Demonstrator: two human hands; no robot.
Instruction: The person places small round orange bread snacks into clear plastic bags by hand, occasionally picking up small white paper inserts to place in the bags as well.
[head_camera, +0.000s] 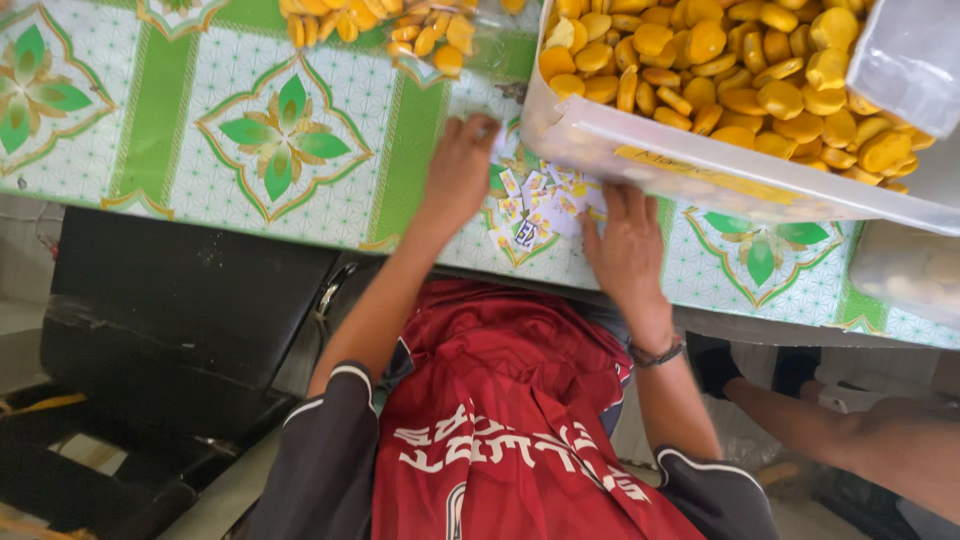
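Apparently sorting: left hand (460, 172) at 9 o'clock and right hand (625, 245) at 4 o'clock press open on the small labels (538, 205); lifting one needs a fingertip pinch.

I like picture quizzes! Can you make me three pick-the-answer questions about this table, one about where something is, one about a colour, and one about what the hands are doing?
1. Where are the small paper labels?
A. On the tablecloth between both hands
B. Inside the tub
C. On the floor

2. What colour are the snacks in the clear tub?
A. Blue
B. Yellow
C. White

3. The left hand and right hand are:
A. Raised in the air
B. Down on the table
C. In pockets

Answers: A, they lie between the hands; B, golden yellow pieces; B, both press by the labels.
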